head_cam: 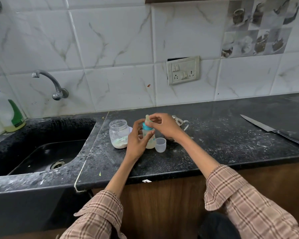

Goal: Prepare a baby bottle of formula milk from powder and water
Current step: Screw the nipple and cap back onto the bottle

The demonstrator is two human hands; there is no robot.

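Observation:
A small baby bottle (150, 143) with a teal collar and a pale teat stands upright on the black counter (214, 149), holding cloudy liquid. My left hand (136, 142) grips the bottle's body from the left. My right hand (164, 125) comes over from the right, its fingertips pinching the teal collar below the teat. To the left of the bottle stands an open clear jar (119, 133) with white powder at its bottom. A clear plastic cap (160, 144) sits on the counter to the right of the bottle.
A steel vessel (181, 123) stands behind my right hand. A large knife (273, 131) lies at the counter's right. The black sink (41, 152) with a wall tap (50, 83) is at the left, a green-capped bottle (14, 118) beside it.

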